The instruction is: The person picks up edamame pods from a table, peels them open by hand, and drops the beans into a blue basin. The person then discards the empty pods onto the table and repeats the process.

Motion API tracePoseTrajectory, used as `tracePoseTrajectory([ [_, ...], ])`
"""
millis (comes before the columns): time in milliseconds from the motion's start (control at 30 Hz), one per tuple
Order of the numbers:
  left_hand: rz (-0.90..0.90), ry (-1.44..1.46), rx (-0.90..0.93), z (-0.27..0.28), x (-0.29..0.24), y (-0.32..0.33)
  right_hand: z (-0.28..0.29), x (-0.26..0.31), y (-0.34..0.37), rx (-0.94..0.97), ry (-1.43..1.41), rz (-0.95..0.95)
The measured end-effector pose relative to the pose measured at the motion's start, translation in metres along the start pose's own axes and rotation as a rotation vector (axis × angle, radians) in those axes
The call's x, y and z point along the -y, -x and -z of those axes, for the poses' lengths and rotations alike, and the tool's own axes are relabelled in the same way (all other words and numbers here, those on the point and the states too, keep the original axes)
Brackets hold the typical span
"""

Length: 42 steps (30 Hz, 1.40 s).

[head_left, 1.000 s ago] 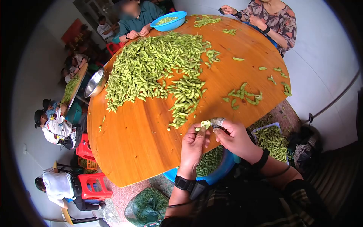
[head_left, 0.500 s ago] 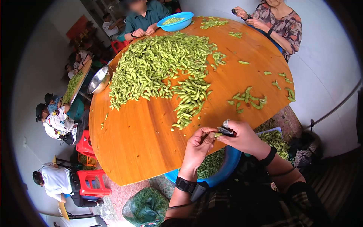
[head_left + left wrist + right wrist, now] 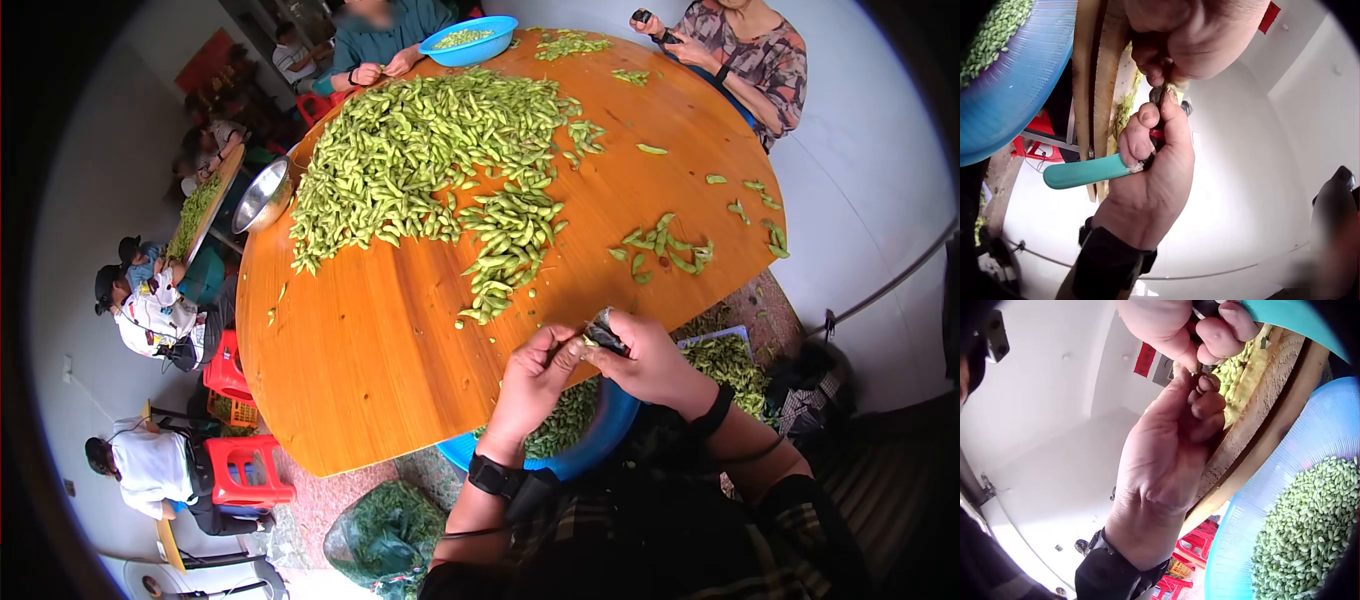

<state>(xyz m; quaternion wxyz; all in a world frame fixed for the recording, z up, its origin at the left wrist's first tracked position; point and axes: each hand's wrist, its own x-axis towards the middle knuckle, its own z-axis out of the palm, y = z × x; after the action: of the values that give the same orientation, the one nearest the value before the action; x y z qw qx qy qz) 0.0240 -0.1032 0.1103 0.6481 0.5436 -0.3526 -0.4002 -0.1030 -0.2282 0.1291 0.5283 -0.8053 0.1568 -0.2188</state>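
My left hand (image 3: 535,385) pinches a small pale-green soybean pod (image 3: 587,341) between thumb and fingertip, mostly hidden by the fingers. Curled round a teal-handled tool (image 3: 1085,172) is my right hand (image 3: 650,368); its handle sticks out below the little finger. The tool's working end is dark and largely covered by the fingers. Both hands meet fingertip to fingertip over the near table edge. Below them stands a blue basin (image 3: 615,425) with shelled green beans (image 3: 1304,531). A large heap of soybean pods (image 3: 420,160) covers the far part of the table.
The round wooden table (image 3: 370,370) also bears scattered pods (image 3: 665,240), a metal bowl (image 3: 262,195) and a blue bowl (image 3: 470,48). Two people sit across it. On the floor are a crate of pods (image 3: 728,370), a green bag (image 3: 385,535) and red stools (image 3: 248,470).
A second ago the left fingers held a pale, opened-looking pod; now a smaller green piece shows there. Both hands have shifted slightly right and drawn closer, with the right thumb side against the pod.
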Motion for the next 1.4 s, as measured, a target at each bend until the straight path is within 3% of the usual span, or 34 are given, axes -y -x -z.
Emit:
tracePoseTrajectory([
  [67, -0.021, -0.022, -0.01, -0.001, 0.002, 0.0, 0.0, -0.002, -0.001, 0.044, -0.088, 0.002],
  [133, -0.043, -0.045, -0.019, -0.001, 0.005, 0.0, 0.003, 0.007, -0.004, 0.164, -0.366, -0.23],
  [200, 0.0, -0.197, -0.1, 0.0, 0.008, 0.001, 0.007, 0.021, -0.005, 0.205, -0.434, -0.311],
  [267, 0.03, -0.114, -0.104, 0.0, 0.006, 0.002, 0.006, 0.026, -0.007, 0.248, -0.501, -0.393],
  [367, 0.025, 0.023, -0.155, -0.005, -0.001, 0.002, 0.005, 0.022, -0.01, 0.208, -0.456, -0.383],
  [433, -0.01, 0.077, -0.204, -0.01, 0.0, 0.0, 0.004, 0.011, -0.014, 0.035, -0.011, -0.118],
  [500, -0.28, -0.174, -0.196, -0.015, 0.01, -0.002, 0.009, 0.013, -0.011, 0.001, 0.095, -0.053],
  [567, -0.201, -0.206, -0.139, -0.006, 0.01, 0.002, 0.01, 0.015, -0.009, 0.027, 0.125, 0.025],
  [633, -0.007, 0.082, 0.028, 0.0, 0.001, 0.003, 0.011, 0.01, -0.009, 0.071, 0.063, 0.036],
  [700, 0.001, 0.046, 0.074, 0.003, 0.002, 0.004, 0.011, 0.014, -0.01, 0.114, 0.0, 0.051],
  [767, 0.058, 0.042, 0.003, 0.002, 0.001, 0.004, 0.013, 0.032, -0.013, 0.231, -0.37, -0.277],
  [900, 0.093, 0.207, -0.061, 0.002, -0.003, 0.001, 0.019, 0.031, -0.016, 0.243, -0.437, -0.351],
  [1000, 0.115, 0.393, -0.145, 0.004, -0.006, -0.003, 0.026, 0.015, -0.016, 0.179, 0.185, -0.08],
  [1033, 0.117, 0.396, -0.143, 0.002, -0.008, -0.004, 0.022, 0.013, -0.015, 0.178, 0.187, -0.083],
  [1100, 0.096, 0.295, -0.13, -0.003, -0.014, -0.005, 0.011, 0.011, -0.013, -0.02, 0.477, 0.27],
  [1300, 0.07, 0.137, -0.08, -0.003, -0.009, -0.004, 0.001, 0.017, -0.014, 0.042, 0.529, 0.373],
  [1400, -0.158, -0.187, -0.094, -0.008, 0.001, -0.003, -0.002, 0.021, -0.011, 0.027, 0.581, 0.37],
])
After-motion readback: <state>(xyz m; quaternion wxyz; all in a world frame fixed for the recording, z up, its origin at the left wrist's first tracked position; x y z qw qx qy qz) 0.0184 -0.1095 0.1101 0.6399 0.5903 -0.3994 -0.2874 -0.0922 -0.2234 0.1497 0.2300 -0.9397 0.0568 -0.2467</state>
